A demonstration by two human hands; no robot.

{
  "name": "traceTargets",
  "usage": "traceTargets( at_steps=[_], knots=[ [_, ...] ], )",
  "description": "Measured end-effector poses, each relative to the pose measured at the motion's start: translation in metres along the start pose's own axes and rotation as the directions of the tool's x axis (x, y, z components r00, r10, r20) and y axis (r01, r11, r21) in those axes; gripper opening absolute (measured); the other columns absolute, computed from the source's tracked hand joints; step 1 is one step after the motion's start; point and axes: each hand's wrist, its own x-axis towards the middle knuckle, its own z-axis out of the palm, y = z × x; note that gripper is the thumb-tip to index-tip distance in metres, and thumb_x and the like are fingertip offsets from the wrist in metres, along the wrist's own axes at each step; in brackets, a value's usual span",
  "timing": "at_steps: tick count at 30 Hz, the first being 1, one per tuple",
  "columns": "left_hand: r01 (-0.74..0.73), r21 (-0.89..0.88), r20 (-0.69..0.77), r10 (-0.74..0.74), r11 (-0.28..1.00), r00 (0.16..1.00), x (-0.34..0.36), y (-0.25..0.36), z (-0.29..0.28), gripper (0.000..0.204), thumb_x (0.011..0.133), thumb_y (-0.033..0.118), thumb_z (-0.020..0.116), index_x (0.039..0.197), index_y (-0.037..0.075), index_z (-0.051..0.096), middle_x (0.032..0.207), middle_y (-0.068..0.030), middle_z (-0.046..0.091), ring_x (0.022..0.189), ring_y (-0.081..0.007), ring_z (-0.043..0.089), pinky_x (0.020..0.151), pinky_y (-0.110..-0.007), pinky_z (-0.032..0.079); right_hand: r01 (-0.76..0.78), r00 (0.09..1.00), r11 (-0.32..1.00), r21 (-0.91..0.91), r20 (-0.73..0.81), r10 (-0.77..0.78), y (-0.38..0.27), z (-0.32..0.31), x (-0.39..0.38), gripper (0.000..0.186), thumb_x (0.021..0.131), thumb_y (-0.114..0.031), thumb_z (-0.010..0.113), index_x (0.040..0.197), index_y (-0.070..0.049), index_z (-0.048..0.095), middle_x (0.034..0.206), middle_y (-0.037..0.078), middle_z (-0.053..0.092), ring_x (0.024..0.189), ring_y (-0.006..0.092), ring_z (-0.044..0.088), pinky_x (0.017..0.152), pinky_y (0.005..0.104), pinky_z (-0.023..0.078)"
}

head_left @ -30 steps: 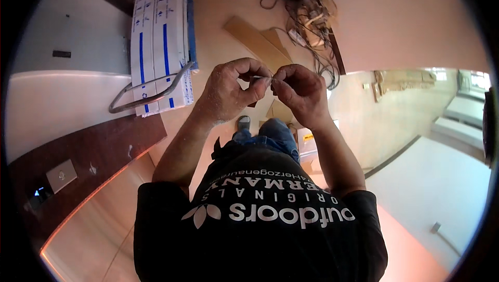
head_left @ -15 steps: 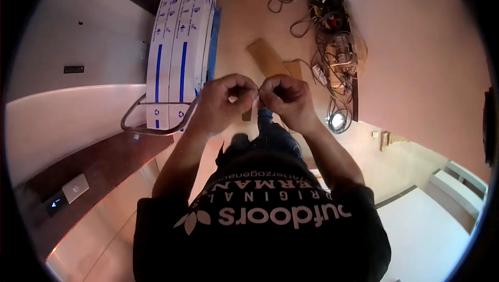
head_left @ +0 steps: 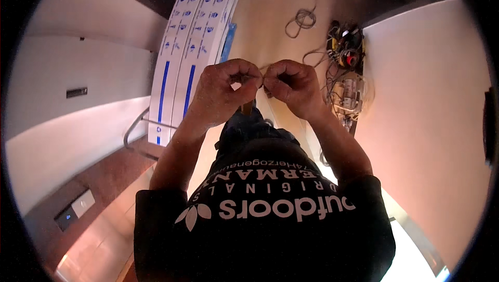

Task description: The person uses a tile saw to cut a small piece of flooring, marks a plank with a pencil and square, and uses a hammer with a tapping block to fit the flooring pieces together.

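Note:
My left hand and my right hand are raised in front of my body, both pinched, their fingertips almost meeting at a small thin item that I cannot make out. Dust coats my skin. Below them are my legs in dark jeans and my black printed T-shirt. A narrow brown piece shows under my left hand; whether I hold it is unclear.
Long white packages with blue print lie at left, beside a bent metal tube. Tangled tools and cables are at right, with a coiled cord near the top. A pale panel fills the right side; a dark strip with switches runs lower left.
My view has swung as I moved, and more of the tool pile's top end now shows. My hands stay pinched together, their angle slightly different, with the fingertips still close.

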Motion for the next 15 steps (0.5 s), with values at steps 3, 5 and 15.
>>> traceTargets(
  at_steps=[3,5,15],
  knots=[
    [0.107,-0.116,0.059,-0.101,0.987,0.993,0.076,0.003,-0.028,0.010,0.091,0.007,0.066,0.096,-0.002,0.067,0.086,-0.0085,0.070,0.076,-0.0108,0.063,0.067,-0.027,0.052,0.020,0.999,1.000,-0.009,-0.047,-0.020,-0.016,-0.025,0.075,0.011,0.091,-0.007,0.068,0.095,0.003,0.066,0.087,0.006,0.069,0.077,0.0097,0.063,0.068,0.0251,0.052],
    [-0.064,0.028,-0.059,0.066,0.998,0.996,0.136,0.001,-0.048,0.014,0.094,0.011,0.064,0.098,-0.002,0.068,0.088,-0.0093,0.070,0.078,-0.0125,0.064,0.069,-0.029,0.053,0.019,0.991,0.998,-0.066,-0.131,-0.027,-0.016,-0.046,0.127,0.012,0.091,-0.008,0.069,0.096,0.002,0.066,0.088,0.007,0.069,0.078,0.0109,0.064,0.069,0.0260,0.053],
    [0.050,-0.392,-0.051,-0.076,0.918,0.996,0.427,0.031,-0.134,0.026,0.098,0.019,0.061,0.111,-0.002,0.069,0.098,-0.0119,0.071,0.090,-0.0197,0.069,0.082,-0.035,0.059,-0.157,0.877,0.815,-0.558,-0.458,-0.144,-0.056,-0.193,0.339,0.029,0.092,-0.018,0.067,0.115,-0.002,0.063,0.108,0.017,0.067,0.097,0.0266,0.066,0.087,0.0357,0.052]
  ],
)
